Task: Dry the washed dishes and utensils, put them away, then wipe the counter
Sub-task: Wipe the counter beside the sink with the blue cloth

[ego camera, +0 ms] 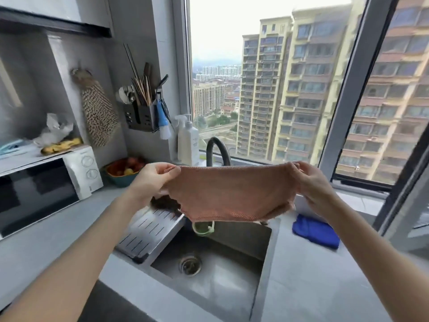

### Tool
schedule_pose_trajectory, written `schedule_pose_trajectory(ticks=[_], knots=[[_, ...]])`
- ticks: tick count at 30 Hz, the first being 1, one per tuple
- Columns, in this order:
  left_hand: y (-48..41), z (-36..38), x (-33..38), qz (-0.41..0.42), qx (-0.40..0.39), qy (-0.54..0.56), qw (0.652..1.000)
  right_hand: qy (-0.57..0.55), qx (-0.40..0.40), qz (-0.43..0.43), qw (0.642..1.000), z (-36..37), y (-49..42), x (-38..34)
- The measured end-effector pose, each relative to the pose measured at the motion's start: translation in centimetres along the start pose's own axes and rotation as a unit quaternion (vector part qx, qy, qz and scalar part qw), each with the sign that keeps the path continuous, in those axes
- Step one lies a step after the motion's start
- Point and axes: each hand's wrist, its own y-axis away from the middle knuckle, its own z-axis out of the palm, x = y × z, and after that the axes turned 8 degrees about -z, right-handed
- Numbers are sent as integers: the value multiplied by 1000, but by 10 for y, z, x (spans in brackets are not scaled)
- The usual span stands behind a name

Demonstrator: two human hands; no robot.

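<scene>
**Head view, kitchen sink area.** A pink cloth (232,194) is held spread in the air above the far half of the sink (232,282) and in front of the faucet (217,147). The left hand (153,180) pinches the cloth's upper left corner between thumb and fingers, and the right hand (315,184) pinches the upper right corner. Each grip is clamped on the cloth, which sags in a shallow curve between them, its lower hem hanging free over the basin.

A slotted metal tray (151,231) rests across the sink's left edge. A dark, blurred item at the tray's far end cannot be identified. A pale green object (203,228) shows just under the hem, at the sink's far wall. A folded blue cloth (315,231) lies on the grey tabletop (313,287), right of the sink. Beyond the sink to the left, a wall-mounted utensil holder (139,115) carries chopsticks, forks and spoons. Further left of the sink stand a fruit bowl (123,170) and a microwave (46,184).
</scene>
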Motion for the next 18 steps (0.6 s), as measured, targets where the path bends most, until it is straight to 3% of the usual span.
schedule_pose_trajectory(ticks=[6, 10, 12, 14, 16, 18], knots=[[-138, -11, 15, 1, -17, 24, 1000, 91, 151, -34, 984, 65, -119, 12], [-222, -2, 30, -2, 17, -18, 1000, 190, 182, -36, 964, 90, -204, 3], [-248, 11, 27, 16, 88, -208, 974, 335, 146, -16, 931, 103, -223, 1], [-258, 29, 21, 113, 136, -337, 925, 413, 105, -34, 904, 123, -221, 10], [-258, 52, 14, 248, 84, -327, 908, 388, 34, -64, 919, 145, -204, 31], [-256, 75, 10, 318, -26, -331, 888, 315, -89, -34, 944, 161, -187, 57]])
